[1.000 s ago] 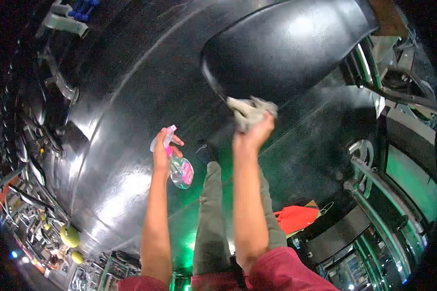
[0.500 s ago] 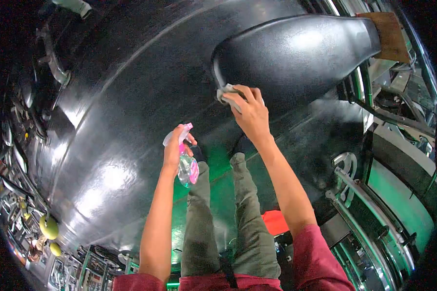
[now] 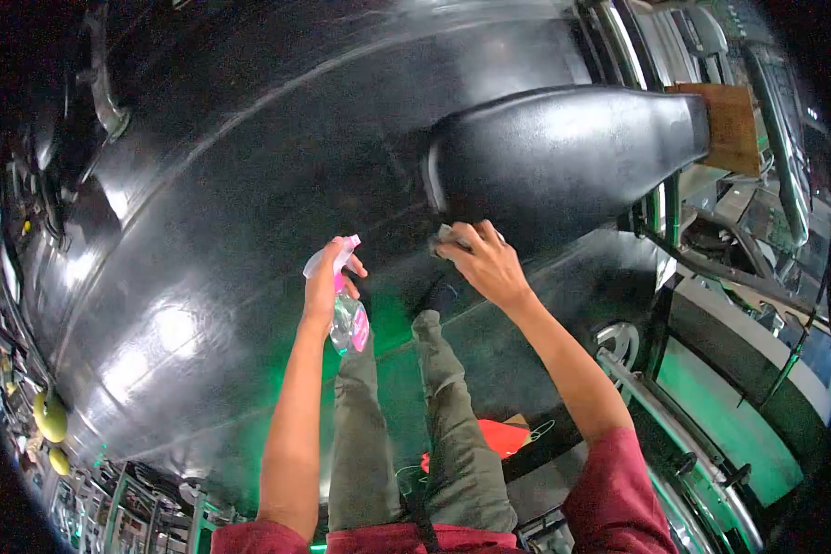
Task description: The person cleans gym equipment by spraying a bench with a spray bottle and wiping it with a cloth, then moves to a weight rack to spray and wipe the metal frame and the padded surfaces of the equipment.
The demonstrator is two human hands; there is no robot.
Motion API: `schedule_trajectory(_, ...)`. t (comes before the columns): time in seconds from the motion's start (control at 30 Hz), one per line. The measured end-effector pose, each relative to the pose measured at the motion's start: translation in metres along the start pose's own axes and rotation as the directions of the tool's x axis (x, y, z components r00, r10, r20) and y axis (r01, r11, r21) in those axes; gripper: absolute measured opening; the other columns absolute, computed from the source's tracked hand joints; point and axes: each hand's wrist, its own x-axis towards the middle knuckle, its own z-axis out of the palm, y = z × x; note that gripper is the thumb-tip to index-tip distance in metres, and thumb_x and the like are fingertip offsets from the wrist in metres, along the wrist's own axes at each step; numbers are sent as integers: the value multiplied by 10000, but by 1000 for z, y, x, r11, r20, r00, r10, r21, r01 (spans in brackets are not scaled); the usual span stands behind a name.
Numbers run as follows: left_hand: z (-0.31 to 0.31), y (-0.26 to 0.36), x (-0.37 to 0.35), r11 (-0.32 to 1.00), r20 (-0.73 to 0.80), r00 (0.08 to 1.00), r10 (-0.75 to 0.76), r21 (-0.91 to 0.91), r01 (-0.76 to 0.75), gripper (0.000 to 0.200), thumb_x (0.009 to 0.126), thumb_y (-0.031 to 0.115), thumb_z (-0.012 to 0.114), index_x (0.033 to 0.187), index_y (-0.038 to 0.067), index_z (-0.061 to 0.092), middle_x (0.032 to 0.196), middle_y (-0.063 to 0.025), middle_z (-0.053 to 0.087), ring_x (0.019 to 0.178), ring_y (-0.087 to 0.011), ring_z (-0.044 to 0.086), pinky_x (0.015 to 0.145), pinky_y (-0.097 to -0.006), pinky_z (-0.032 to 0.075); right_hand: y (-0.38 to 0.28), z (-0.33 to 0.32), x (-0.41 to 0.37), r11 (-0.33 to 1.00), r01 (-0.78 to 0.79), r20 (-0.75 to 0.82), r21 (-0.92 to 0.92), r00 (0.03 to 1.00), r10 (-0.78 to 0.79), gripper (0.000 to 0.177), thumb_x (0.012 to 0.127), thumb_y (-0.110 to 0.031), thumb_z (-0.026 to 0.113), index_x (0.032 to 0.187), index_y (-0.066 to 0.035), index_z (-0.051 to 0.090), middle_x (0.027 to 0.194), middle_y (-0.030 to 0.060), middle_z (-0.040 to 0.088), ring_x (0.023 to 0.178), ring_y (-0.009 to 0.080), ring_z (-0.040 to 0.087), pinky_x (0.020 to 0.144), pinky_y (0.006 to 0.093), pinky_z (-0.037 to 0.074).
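Observation:
My left hand is wrapped around a clear spray bottle with a pink-and-white trigger head, held upright over the dark floor. Crumpled in the fingers of my right hand is a greyish cloth. That hand is just below the near end of a black padded bench, the cloth close to its lower corner. Light glints on the smooth top of the pad.
A wooden board adjoins the far end of the bench. Metal machine frames stand at the right. A red-orange item lies behind my legs. Yellow-green round weights and more equipment line the left. Black flooring spreads between.
My right hand and the cloth have moved down, away from the bench's near corner. The whole view has shifted, so the bench sits lower. The spray bottle stays in my left hand.

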Motion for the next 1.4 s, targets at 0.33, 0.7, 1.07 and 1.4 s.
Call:
schedule_trajectory(0.33, 0, 18, -6, 999, -13, 1000, -16, 52, 17, 469, 927, 489, 514, 984, 48, 663, 724, -50, 635, 519, -113, 547, 451, -245, 412, -6, 1, 77, 962, -5, 97, -272, 995, 33, 153, 786, -130, 615, 926, -151, 674, 1008, 0, 537, 972, 223, 550, 619, 317, 578)
schedule_trajectory(0.7, 1, 37, -13, 999, -31, 999, 17, -32, -18, 446, 918, 482, 511, 1026, 72, 652, 733, -57, 627, 488, -118, 522, 458, -239, 415, 7, -8, 147, 987, 17, 225, -159, 974, 19, 237, 731, -72, 669, 959, -129, 696, 1058, 49, 573, 1045, 296, 533, 756, 356, 565)
schedule_trajectory(1.07, 30, 25, -5, 989, -164, 986, -22, -147, -2, 481, 923, 510, 504, 968, 50, 638, 717, -61, 625, 474, -119, 519, 455, -249, 420, 24, -17, 170, 987, 162, 371, -17, 917, -145, 126, 674, -128, 686, 792, -83, 689, 935, 73, 601, 933, 325, 588, 741, 413, 568)
schedule_trajectory(1.4, 53, 40, 5, 986, -228, 974, 6, -162, -44, 465, 930, 493, 492, 929, 45, 617, 711, -74, 626, 463, -129, 526, 449, -254, 422, 81, -29, 202, 992, -124, 220, 11, 968, 119, 128, 720, -160, 670, 843, -154, 707, 946, 69, 634, 899, 323, 598, 708, 404, 558)
